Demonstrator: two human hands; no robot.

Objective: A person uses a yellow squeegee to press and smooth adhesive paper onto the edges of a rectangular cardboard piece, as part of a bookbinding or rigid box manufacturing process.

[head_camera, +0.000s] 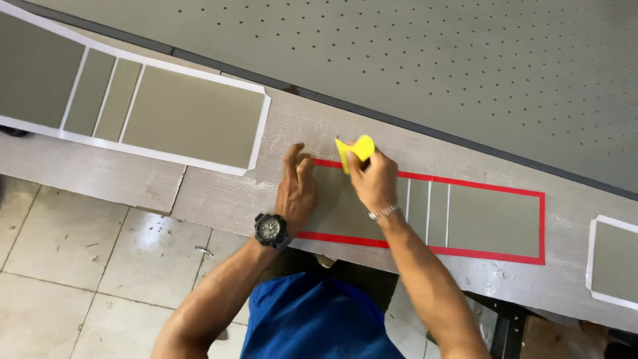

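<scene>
My right hand (372,181) pinches a yellow scraper (356,150) between thumb and fingers, its edge set against the grey sheet (492,223) near the top left corner of the red-bordered panel (541,229). My left hand (296,189) lies flat just beside it, fingers together and pressed down on the panel's left end, the black watch (269,228) at the near edge of the board.

To do this well, I judge: keep the scraper tilted low, press evenly, and hold the sheet firm with the flat hand so it does not creep.

The panel lies on a pale wooden board (219,193). Along the board's far edge runs a dark strip, with a perforated grey surface (465,60) beyond it. A white-bordered panel (193,116) sits well apart towards the left end, another (615,259) near the right end. To the right the red-bordered panel offers a long open run; the near edge drops to the tiled floor (80,266).
</scene>
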